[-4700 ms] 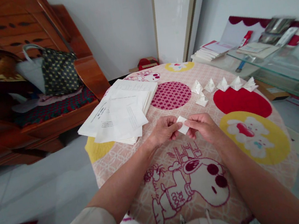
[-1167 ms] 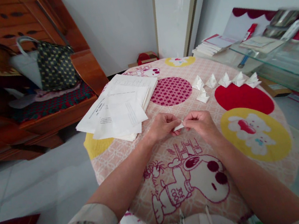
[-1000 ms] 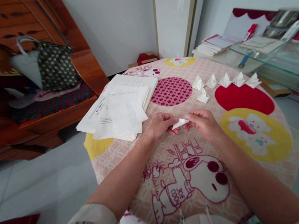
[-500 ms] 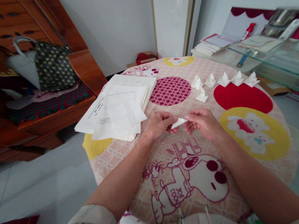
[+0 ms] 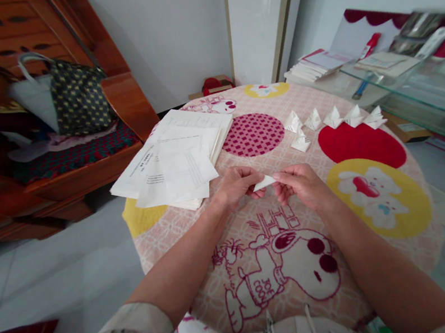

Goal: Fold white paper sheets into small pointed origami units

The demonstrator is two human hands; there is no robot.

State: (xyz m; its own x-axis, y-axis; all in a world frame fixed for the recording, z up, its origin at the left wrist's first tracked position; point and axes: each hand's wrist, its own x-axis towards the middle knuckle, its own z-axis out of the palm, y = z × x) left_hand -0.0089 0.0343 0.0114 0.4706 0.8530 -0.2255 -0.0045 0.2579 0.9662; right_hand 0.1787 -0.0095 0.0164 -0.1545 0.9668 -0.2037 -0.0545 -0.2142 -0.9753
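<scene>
A small folded piece of white paper (image 5: 264, 183) is pinched between my left hand (image 5: 239, 184) and my right hand (image 5: 301, 185), just above the round table's cartoon-printed cloth (image 5: 287, 246). Both hands have fingers curled, thumbs and forefingers pressing the paper's ends. Several finished folded white paper shapes (image 5: 332, 121) sit in a row at the far right of the table, with one more (image 5: 301, 143) in front of the row. A stack of white printed sheets (image 5: 175, 163) lies at the table's far left.
A wooden bench (image 5: 76, 157) with a patterned bag (image 5: 76, 97) stands to the left. A glass-topped table (image 5: 426, 87) with books and papers is on the right. A white panel (image 5: 260, 12) leans against the back wall.
The paper piece has gone from a small flat square to a narrower folded strip. My hands stay together at the same spot, and the view has shifted slightly.
</scene>
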